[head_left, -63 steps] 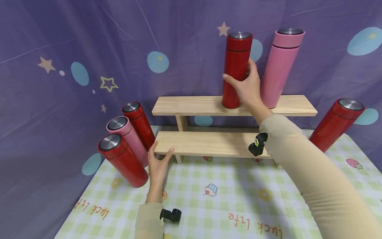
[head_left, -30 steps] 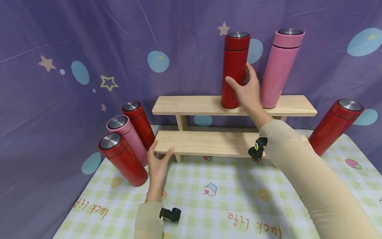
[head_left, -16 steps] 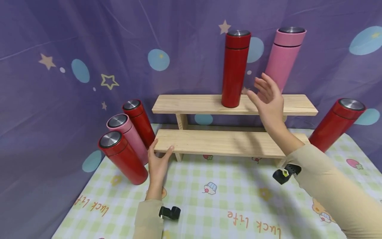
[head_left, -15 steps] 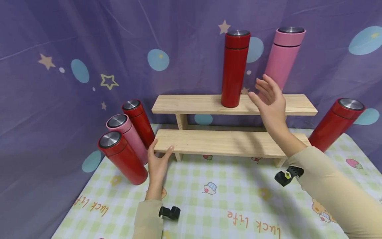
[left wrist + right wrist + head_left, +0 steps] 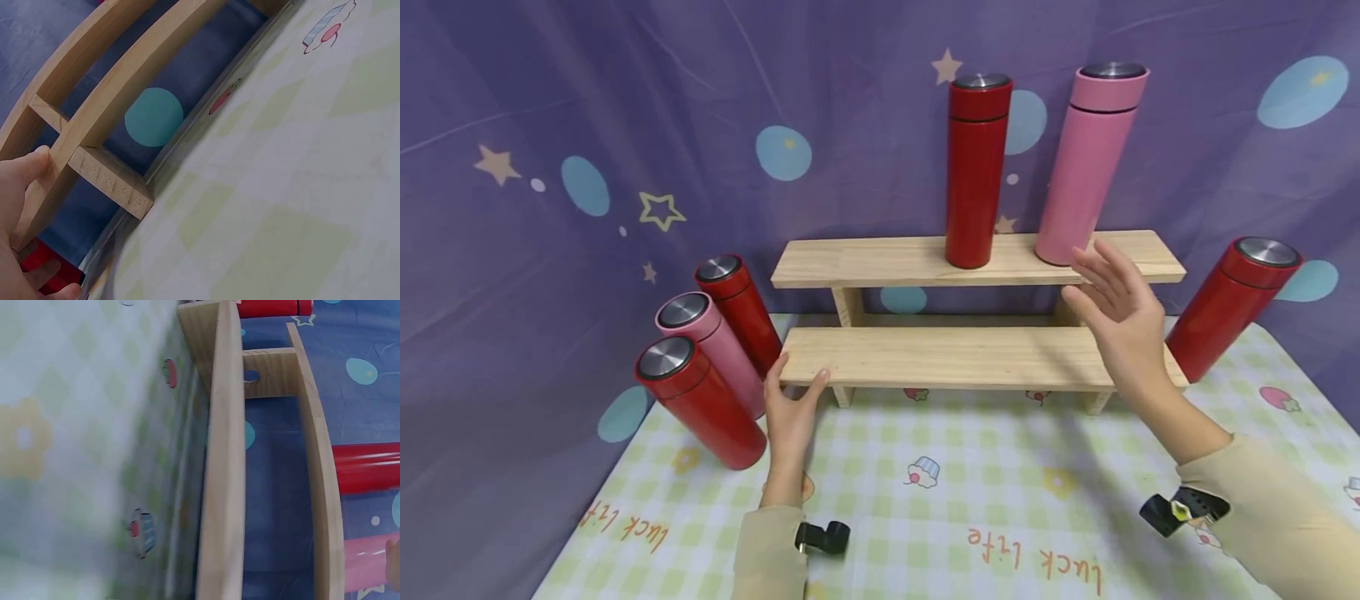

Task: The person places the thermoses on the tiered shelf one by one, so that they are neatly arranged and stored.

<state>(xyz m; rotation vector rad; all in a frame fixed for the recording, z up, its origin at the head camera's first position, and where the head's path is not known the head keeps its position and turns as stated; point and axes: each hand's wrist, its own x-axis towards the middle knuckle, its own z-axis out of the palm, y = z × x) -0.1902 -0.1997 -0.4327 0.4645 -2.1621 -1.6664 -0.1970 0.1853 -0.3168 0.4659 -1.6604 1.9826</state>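
Note:
A two-tier wooden shelf (image 5: pixel 940 358) stands on the table. My left hand (image 5: pixel 790 421) grips the left end of its lower tier; in the left wrist view the thumb (image 5: pixel 31 164) lies on the board's front edge. On the upper tier, a red thermos flask (image 5: pixel 977 175) stands upright left of a pink thermos flask (image 5: pixel 1090 167). My right hand (image 5: pixel 1123 329) hovers before the shelf's right part, fingers spread loosely, holding nothing. Only a sliver of that hand shows in the right wrist view.
Left of the shelf, a red flask (image 5: pixel 703 400), a pink flask (image 5: pixel 722 354) and another red flask (image 5: pixel 741 312) stand close together. One more red flask (image 5: pixel 1232 308) stands at the right. A checked tablecloth (image 5: pixel 985 475) covers the table; a purple curtain (image 5: pixel 865 75) hangs behind.
My right hand has let go of the red thermos flask on the upper tier and drawn back, down and to the right. My left hand keeps its place on the shelf.

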